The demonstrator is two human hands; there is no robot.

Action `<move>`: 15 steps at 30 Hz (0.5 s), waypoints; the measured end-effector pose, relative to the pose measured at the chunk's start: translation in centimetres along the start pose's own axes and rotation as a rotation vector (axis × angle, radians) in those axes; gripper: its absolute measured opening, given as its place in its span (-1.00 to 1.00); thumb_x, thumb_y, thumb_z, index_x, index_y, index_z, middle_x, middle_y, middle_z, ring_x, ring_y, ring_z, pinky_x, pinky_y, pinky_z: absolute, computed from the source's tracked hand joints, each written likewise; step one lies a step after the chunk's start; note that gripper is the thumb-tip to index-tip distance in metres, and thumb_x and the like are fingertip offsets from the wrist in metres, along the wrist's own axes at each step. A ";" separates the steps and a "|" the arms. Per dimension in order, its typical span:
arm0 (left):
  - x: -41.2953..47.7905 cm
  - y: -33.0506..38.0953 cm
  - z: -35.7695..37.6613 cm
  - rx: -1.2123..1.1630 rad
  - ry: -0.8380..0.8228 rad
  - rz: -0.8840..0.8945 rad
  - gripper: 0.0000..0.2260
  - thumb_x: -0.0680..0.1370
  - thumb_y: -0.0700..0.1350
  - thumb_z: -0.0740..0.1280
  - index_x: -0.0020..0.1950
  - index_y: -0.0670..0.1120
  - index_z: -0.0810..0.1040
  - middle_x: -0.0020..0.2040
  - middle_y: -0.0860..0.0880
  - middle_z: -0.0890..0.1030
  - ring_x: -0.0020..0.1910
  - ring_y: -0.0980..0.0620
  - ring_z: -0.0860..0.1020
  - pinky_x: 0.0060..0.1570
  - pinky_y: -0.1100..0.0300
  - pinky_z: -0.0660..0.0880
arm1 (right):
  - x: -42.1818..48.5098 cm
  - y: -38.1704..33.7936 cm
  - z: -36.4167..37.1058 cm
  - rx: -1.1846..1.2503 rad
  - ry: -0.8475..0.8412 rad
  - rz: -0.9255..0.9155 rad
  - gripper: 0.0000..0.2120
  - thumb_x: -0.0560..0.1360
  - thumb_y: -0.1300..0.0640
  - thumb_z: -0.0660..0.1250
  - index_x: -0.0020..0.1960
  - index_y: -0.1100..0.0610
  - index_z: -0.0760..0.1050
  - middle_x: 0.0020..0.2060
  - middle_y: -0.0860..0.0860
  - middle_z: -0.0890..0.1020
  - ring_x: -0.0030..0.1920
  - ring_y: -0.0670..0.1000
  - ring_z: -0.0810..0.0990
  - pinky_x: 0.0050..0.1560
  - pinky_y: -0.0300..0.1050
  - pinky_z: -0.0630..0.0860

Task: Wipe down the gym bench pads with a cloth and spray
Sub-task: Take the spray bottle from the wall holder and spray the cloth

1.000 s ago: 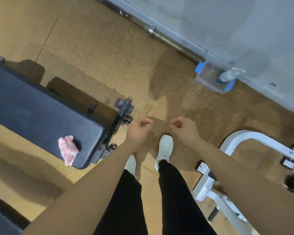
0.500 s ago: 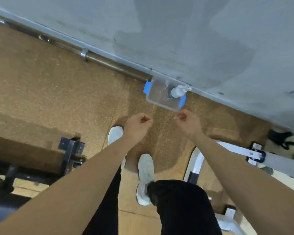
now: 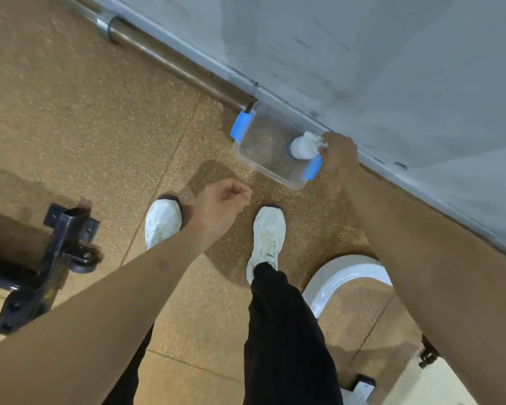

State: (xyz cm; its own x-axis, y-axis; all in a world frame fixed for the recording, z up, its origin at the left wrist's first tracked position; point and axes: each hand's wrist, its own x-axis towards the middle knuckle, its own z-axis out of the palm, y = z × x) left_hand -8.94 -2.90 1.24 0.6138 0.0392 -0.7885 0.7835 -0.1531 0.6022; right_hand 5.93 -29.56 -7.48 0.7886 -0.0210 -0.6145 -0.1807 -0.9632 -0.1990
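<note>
two hands are out ahead of the person, over a speckled tan floor (image 3: 70, 127). the right hand (image 3: 339, 153) is stretched to the spray bottle (image 3: 301, 146), its fingers meeting the bottle's white head from the wall side; whether they close round it i cannot tell, as the back of the hand hides them. the left hand (image 3: 221, 204) is clenched in a loose fist and holds nothing, hanging in the air above the gap between two white shoes (image 3: 268, 235).

the spray bottle stands at the right end of a clear plastic box (image 3: 275, 176) with blue clips (image 3: 241, 125) at both ends. the box sits on the floor, hard against the foot of a grey wall (image 3: 392, 54). a steel barbell (image 3: 158, 55) lies along the same wall base, and its near end runs up to the box's left corner. the wall itself crowds the far side of the bottle.

left of the feet, well apart from the box, is a black metal bench foot (image 3: 56, 258) with a small wheel. a white curved frame (image 3: 339, 276) stands on the floor just beside the right shoe, under the right forearm.
</note>
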 end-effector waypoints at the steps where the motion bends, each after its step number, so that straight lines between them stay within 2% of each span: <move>1: -0.1 0.1 0.2 -0.016 0.001 -0.009 -0.98 0.47 0.06 0.43 -0.14 0.19 0.67 -0.19 0.10 0.66 -0.20 0.08 0.58 -0.01 -0.07 0.56 | 0.1 0.0 -0.4 -0.016 0.001 -0.026 -0.75 0.61 0.20 0.26 0.22 0.30 0.55 0.16 0.29 0.61 0.19 0.30 0.56 0.12 0.06 0.42; 4: -1.0 1.2 0.4 0.019 0.006 -0.026 -0.90 0.55 0.05 0.44 0.04 0.23 0.64 0.01 0.14 0.67 -0.03 0.05 0.62 0.11 -0.05 0.57 | -1.1 -0.7 -1.7 -0.015 0.027 -0.091 -0.77 0.63 0.16 0.23 0.16 0.30 0.54 0.11 0.28 0.60 0.13 0.28 0.56 0.03 0.01 0.37; 8: -2.9 4.0 -0.4 0.077 -0.023 0.008 -0.54 0.56 0.00 0.46 0.45 0.09 0.48 0.29 0.19 0.56 0.26 0.09 0.56 0.27 0.02 0.53 | -5.4 -2.3 -4.4 0.117 0.126 -0.152 -0.75 0.66 0.09 0.21 0.16 0.28 0.50 0.05 0.23 0.59 0.05 0.23 0.54 -0.04 -0.03 0.33; 11: -4.3 6.0 -2.0 0.175 -0.014 0.055 -0.39 0.53 0.00 0.50 0.54 0.04 0.38 0.37 0.14 0.51 0.39 0.07 0.47 0.38 0.10 0.41 | -9.1 -4.7 -8.0 0.331 0.189 -0.130 -0.73 0.65 0.06 0.23 0.01 0.29 0.48 -0.14 0.18 0.56 -0.13 0.13 0.49 -0.18 -0.04 0.33; 15: -7.6 8.9 -5.0 0.300 0.000 0.106 -0.22 0.46 0.03 0.56 0.60 0.04 0.27 0.52 -0.01 0.40 0.46 -0.05 0.43 0.40 -0.06 0.43 | -13.6 -9.0 -12.7 0.626 0.129 -0.108 -0.58 0.63 -0.02 0.26 -0.06 0.38 0.45 -0.29 0.12 0.45 -0.27 0.03 0.37 -0.25 -0.07 0.30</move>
State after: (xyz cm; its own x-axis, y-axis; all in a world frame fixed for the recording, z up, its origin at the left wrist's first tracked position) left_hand -6.12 0.35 13.17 0.6908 0.0077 -0.7230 0.6513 -0.4408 0.6176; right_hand 4.24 -24.02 12.36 0.8788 -0.0024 -0.4771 -0.3740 -0.6244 -0.6857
